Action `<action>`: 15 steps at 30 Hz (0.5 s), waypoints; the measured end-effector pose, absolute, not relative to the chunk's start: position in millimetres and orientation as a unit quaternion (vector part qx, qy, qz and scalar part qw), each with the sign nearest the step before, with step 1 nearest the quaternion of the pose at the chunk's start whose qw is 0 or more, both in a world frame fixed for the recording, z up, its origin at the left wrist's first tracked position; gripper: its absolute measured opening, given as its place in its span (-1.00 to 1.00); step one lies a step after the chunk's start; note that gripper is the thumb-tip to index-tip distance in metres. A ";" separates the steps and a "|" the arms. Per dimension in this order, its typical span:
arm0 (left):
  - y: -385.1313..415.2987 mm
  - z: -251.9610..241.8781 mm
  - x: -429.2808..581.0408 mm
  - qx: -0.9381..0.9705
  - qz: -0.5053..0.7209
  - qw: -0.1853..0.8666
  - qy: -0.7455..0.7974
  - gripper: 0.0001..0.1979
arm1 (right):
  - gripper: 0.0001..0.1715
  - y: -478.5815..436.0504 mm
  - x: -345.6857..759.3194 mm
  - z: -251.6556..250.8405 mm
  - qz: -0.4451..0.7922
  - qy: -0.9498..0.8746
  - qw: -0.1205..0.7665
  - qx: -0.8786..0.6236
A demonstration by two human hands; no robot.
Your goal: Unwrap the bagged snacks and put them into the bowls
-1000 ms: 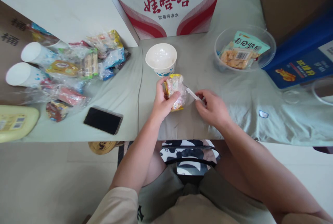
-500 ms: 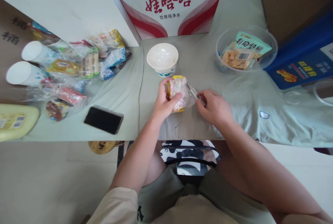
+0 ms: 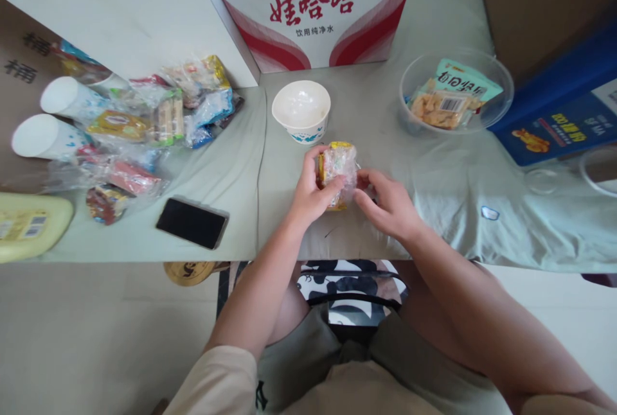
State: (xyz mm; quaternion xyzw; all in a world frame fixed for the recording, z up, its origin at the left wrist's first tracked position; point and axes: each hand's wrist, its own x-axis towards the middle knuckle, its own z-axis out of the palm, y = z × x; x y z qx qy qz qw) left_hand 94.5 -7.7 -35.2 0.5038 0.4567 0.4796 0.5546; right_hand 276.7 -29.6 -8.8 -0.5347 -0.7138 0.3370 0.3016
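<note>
My left hand grips a clear-wrapped snack packet with yellow ends, its thumb across the front. At the packet's right edge is my right hand, fingers curled and thumb near the clear wrapper. A slim metal tool is mostly hidden in the right hand; only a thin glint by the fingertips and a dark end below them show. Just behind the packet stands a white paper bowl with a blue-green pattern, apart from both hands.
Wrapped snacks and two paper cups lie at left, near a phone and a yellow bottle. A clear tub with snack bags stands at right beside a blue box. A white carton stands behind.
The packet and my left hand have shifted slightly right. My right hand has moved left against the packet's edge, and the metal tool, plainly visible before, is now mostly hidden.
</note>
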 end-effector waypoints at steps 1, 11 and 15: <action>-7.3 -35.4 95.8 0.505 0.481 0.554 0.454 -0.27 | -0.59 -30.1 276.5 -8.2 0.341 -0.715 0.304 -0.529; -5.9 -39.4 97.1 0.518 0.485 0.542 0.449 -0.26 | -0.81 -25.0 268.0 -14.3 0.340 -0.664 0.374 -0.551; -3.9 -41.8 95.2 0.516 0.518 0.505 0.459 -0.27 | -0.81 -19.7 266.0 -16.0 0.378 -0.658 0.386 -0.524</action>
